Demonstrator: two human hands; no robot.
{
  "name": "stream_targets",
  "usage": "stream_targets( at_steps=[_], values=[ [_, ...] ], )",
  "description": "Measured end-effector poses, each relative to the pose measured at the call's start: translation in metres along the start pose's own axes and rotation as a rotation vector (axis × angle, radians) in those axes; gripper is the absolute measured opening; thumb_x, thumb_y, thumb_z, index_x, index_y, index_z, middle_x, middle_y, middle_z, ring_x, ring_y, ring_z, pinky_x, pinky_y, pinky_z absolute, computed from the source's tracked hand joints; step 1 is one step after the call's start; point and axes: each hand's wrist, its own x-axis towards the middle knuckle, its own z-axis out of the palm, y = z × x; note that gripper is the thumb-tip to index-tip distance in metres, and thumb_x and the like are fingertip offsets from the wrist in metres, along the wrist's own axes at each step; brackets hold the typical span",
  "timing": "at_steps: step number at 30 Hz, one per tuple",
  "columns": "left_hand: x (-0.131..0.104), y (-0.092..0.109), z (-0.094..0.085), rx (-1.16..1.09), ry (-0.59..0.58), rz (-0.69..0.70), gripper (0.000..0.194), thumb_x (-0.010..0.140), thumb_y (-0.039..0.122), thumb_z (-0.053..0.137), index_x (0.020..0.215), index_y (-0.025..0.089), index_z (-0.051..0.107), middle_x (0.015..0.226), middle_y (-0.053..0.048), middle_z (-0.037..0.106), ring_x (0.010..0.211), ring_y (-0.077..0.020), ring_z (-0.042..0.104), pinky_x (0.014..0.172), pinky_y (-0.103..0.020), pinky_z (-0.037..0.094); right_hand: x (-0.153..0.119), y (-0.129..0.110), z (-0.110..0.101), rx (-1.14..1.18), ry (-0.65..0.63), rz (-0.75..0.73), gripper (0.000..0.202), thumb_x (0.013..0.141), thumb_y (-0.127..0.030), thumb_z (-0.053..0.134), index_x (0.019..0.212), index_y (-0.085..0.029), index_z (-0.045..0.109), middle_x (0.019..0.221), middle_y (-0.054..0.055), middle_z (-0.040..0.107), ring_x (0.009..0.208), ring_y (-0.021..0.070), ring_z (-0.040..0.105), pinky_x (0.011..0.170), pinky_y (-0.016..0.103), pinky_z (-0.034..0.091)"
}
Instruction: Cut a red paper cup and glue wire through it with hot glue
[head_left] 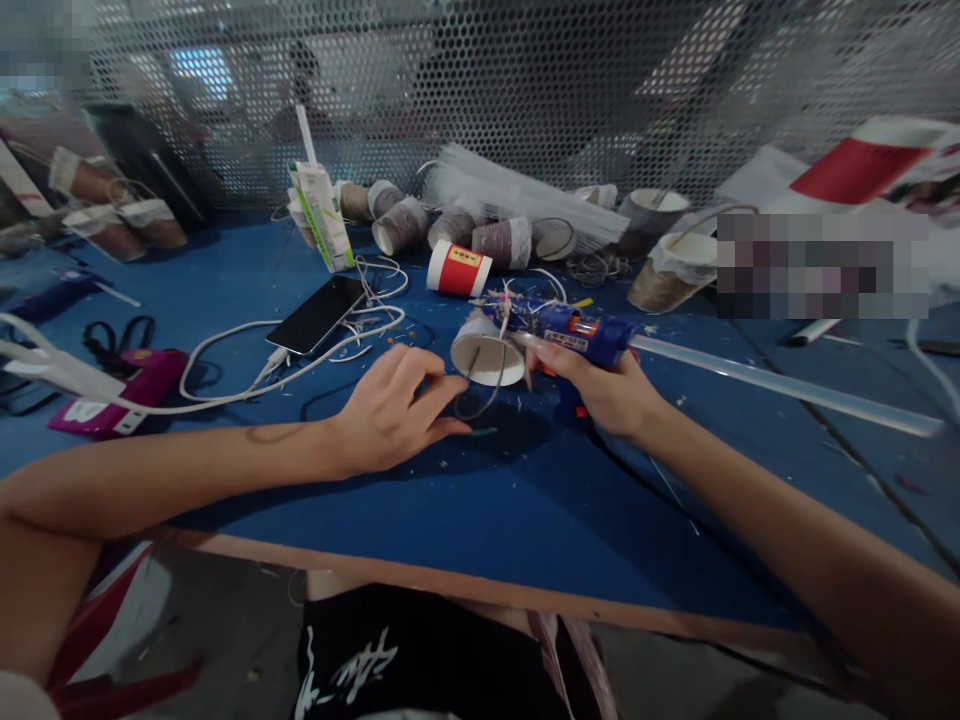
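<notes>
A paper cup (501, 362) lies on its side in front of me, its white open mouth tilted towards me. A thin brown cord handle (480, 412) loops out from its rim. My left hand (397, 408) is at the cup's left, thumb and forefinger curled at this cord. In my right hand (611, 385) is a blue hot glue gun (600, 338), its front end above and beside the cup. A long clear glue stick (787, 385) sticks out of its back. Fine white glue strands hang about the gun's front, and its tip is hard to make out.
Behind the cup lies a red and white paper cup (459, 268). Several twine-wrapped cups (401, 225) and a bundle of glue sticks (517, 190) line the mesh panel. Left are a phone (319, 312) with white cables, a drink carton (322, 215) and a purple box (120, 395).
</notes>
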Motion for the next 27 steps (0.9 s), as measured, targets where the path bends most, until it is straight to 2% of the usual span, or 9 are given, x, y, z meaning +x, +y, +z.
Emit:
stream_targets(
  at_steps=[2, 4, 7, 9, 12, 16, 21, 25, 27],
  values=[
    [0.004, -0.002, 0.002, -0.009, -0.075, 0.05, 0.044, 0.092, 0.05, 0.043, 0.078, 0.013, 0.061, 0.07, -0.006, 0.057, 0.065, -0.0149, 0.053, 0.054, -0.026, 0.044, 0.0, 0.0, 0.001, 0.018, 0.012, 0.02, 0.043, 0.072, -0.061, 0.065, 0.054, -0.022, 0.058, 0.061, 0.001, 0.058, 0.063, 0.0166, 0.055, 0.074, 0.037, 0.05],
    [0.009, -0.003, 0.005, -0.003, -0.22, 0.063, 0.044, 0.095, 0.047, 0.038, 0.075, 0.013, 0.059, 0.067, -0.005, 0.058, 0.059, -0.0148, 0.054, 0.048, -0.025, 0.04, 0.0, -0.001, 0.002, 0.037, 0.014, 0.009, 0.041, 0.071, -0.059, 0.066, 0.054, -0.022, 0.058, 0.061, 0.0, 0.058, 0.064, 0.0164, 0.056, 0.075, 0.036, 0.05],
    [0.014, -0.005, 0.01, -0.041, -0.409, 0.086, 0.038, 0.095, 0.04, 0.038, 0.077, 0.014, 0.059, 0.066, -0.003, 0.063, 0.059, -0.0145, 0.059, 0.046, -0.024, 0.038, 0.0, -0.003, 0.003, 0.055, 0.001, -0.015, 0.04, 0.072, -0.057, 0.067, 0.054, -0.022, 0.058, 0.06, 0.0, 0.057, 0.063, 0.0161, 0.056, 0.075, 0.036, 0.05],
    [0.015, -0.006, 0.012, -0.073, -0.463, 0.134, 0.034, 0.096, 0.034, 0.038, 0.077, 0.014, 0.059, 0.066, -0.002, 0.064, 0.059, -0.0134, 0.06, 0.047, -0.023, 0.039, 0.0, -0.004, 0.004, 0.043, 0.002, -0.016, 0.041, 0.072, -0.057, 0.066, 0.054, -0.022, 0.058, 0.059, 0.0, 0.057, 0.063, 0.0161, 0.055, 0.072, 0.035, 0.05],
    [0.015, -0.007, 0.011, -0.086, -0.461, 0.215, 0.033, 0.096, 0.029, 0.037, 0.078, 0.014, 0.061, 0.067, -0.003, 0.066, 0.059, -0.0126, 0.061, 0.048, -0.022, 0.039, -0.001, -0.004, 0.003, 0.017, 0.001, -0.012, 0.042, 0.073, -0.058, 0.066, 0.053, -0.022, 0.058, 0.059, 0.001, 0.057, 0.059, 0.0153, 0.053, 0.066, 0.034, 0.048],
    [0.015, -0.009, 0.012, -0.117, -0.443, 0.271, 0.037, 0.095, 0.026, 0.037, 0.069, 0.015, 0.061, 0.062, -0.003, 0.065, 0.06, -0.0133, 0.061, 0.049, -0.023, 0.04, -0.001, -0.001, 0.002, 0.009, -0.031, -0.01, 0.039, 0.075, -0.056, 0.066, 0.056, -0.023, 0.059, 0.057, 0.0, 0.057, 0.054, 0.0142, 0.05, 0.059, 0.033, 0.046],
    [0.015, -0.006, 0.012, -0.128, -0.385, 0.235, 0.038, 0.095, 0.025, 0.038, 0.066, 0.015, 0.062, 0.063, -0.005, 0.063, 0.068, -0.0163, 0.059, 0.054, -0.025, 0.045, 0.0, 0.0, 0.002, 0.012, -0.035, -0.044, 0.037, 0.075, -0.055, 0.066, 0.057, -0.023, 0.06, 0.06, 0.0, 0.059, 0.061, 0.0163, 0.055, 0.066, 0.034, 0.049],
    [0.017, -0.005, 0.009, -0.164, -0.278, 0.206, 0.034, 0.092, 0.03, 0.045, 0.069, 0.016, 0.065, 0.077, -0.009, 0.063, 0.077, -0.0196, 0.056, 0.058, -0.028, 0.048, -0.001, -0.001, 0.003, 0.024, -0.016, -0.051, 0.035, 0.075, -0.052, 0.066, 0.057, -0.023, 0.06, 0.059, 0.0, 0.057, 0.065, 0.0172, 0.057, 0.071, 0.035, 0.05],
    [0.017, -0.006, 0.009, -0.247, -0.228, 0.2, 0.03, 0.092, 0.028, 0.046, 0.073, 0.016, 0.066, 0.086, -0.01, 0.063, 0.08, -0.0188, 0.056, 0.066, -0.03, 0.051, -0.001, -0.001, 0.003, 0.044, -0.02, -0.064, 0.034, 0.076, -0.051, 0.066, 0.059, -0.023, 0.06, 0.06, -0.001, 0.058, 0.066, 0.0171, 0.057, 0.073, 0.036, 0.05]
  ],
)
